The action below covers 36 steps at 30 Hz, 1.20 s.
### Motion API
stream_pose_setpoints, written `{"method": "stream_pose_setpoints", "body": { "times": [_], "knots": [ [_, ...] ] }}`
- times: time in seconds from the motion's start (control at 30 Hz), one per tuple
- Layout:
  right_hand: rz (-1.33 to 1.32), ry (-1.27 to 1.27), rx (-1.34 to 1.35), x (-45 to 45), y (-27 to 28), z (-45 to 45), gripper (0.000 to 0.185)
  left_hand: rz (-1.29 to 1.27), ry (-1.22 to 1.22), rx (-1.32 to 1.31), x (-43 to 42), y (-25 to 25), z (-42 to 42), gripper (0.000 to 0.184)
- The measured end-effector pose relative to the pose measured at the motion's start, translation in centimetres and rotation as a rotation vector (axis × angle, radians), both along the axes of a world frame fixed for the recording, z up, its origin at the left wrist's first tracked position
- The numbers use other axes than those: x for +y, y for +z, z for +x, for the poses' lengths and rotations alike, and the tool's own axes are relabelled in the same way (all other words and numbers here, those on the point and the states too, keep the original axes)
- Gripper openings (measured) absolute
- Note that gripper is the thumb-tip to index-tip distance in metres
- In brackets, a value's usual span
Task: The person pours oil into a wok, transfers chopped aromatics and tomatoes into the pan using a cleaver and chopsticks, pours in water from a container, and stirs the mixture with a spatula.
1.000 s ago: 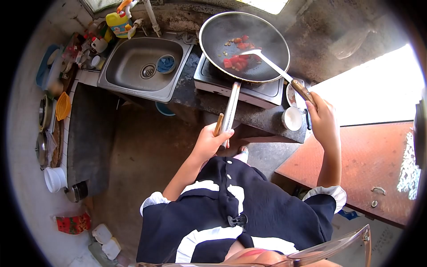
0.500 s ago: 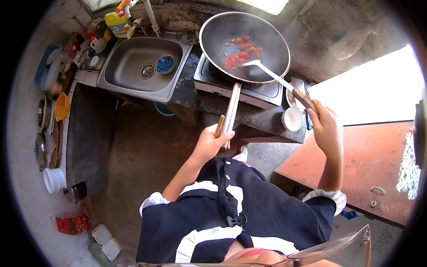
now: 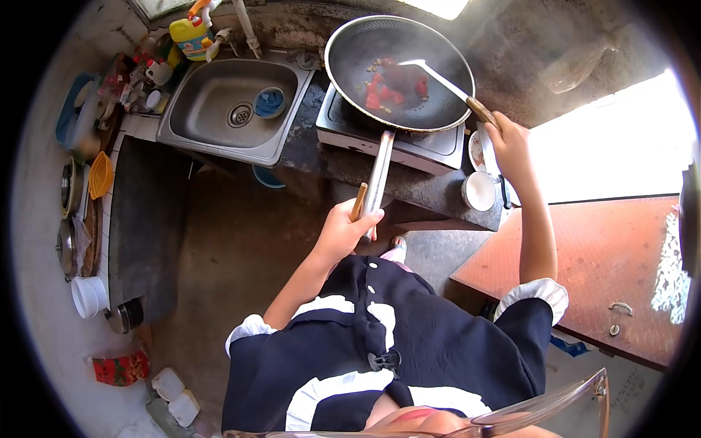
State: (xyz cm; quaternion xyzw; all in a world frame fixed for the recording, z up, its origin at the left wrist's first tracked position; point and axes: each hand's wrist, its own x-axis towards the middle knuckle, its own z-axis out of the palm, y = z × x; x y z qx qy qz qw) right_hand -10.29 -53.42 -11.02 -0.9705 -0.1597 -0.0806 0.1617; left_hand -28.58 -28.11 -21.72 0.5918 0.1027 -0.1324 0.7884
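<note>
A dark wok (image 3: pixel 438 91) rests on the gas stove (image 3: pixel 431 152), with steam rising from it. Chopped red pieces, perhaps tomato or pepper, (image 3: pixel 381 95) lie in it among small pale bits. My left hand (image 3: pixel 343 232) is closed around the wok's metal handle (image 3: pixel 379 171); a thin wooden stick (image 3: pixel 359 202) also pokes up from that hand. My right hand (image 3: pixel 510 150) grips the wooden end of a metal spatula (image 3: pixel 447 84). The spatula's blade is inside the wok, beyond the red pieces, and steam blurs its tip.
Left of the stove is a steel sink (image 3: pixel 212 150) holding a small bowl with something blue (image 3: pixel 269 103). A white bowl (image 3: pixel 479 191) and a knife (image 3: pixel 504 191) lie at the counter's right end. A yellow jug (image 3: pixel 191 38) stands behind the sink. A reddish cabinet (image 3: pixel 555 255) is on my right.
My right hand has moved forward and left, pushing the spatula farther into the wok. The red pieces have shifted and spread. My left hand stays on the handle.
</note>
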Motion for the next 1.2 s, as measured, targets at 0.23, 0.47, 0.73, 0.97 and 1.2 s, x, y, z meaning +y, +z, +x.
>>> {"method": "stream_pose_setpoints", "body": {
  "times": [0.23,0.47,0.73,0.97,1.2],
  "knots": [
    [0.045,-0.188,0.072,-5.1,6.4,-6.7,0.031,-0.007,-0.01,-0.019,0.0,0.1,0.1,0.014],
    [-0.102,-0.112,0.023,-4.9,6.9,-6.3,0.027,-0.032,0.001,0.006,-0.1,0.4,0.2,0.014],
    [0.189,0.002,-0.003,-2.1,-0.3,1.5,0.027,-0.037,0.021,-0.028,-0.2,0.0,0.0,0.013],
    [0.045,-0.015,0.125,1.7,0.7,-0.6,0.025,-0.029,0.037,-0.031,-0.3,0.1,-0.1,0.013],
    [0.175,-0.033,0.174,-3.0,7.3,-8.3,0.026,-0.045,0.017,-0.006,-0.2,0.4,0.0,0.012]
  ]
}}
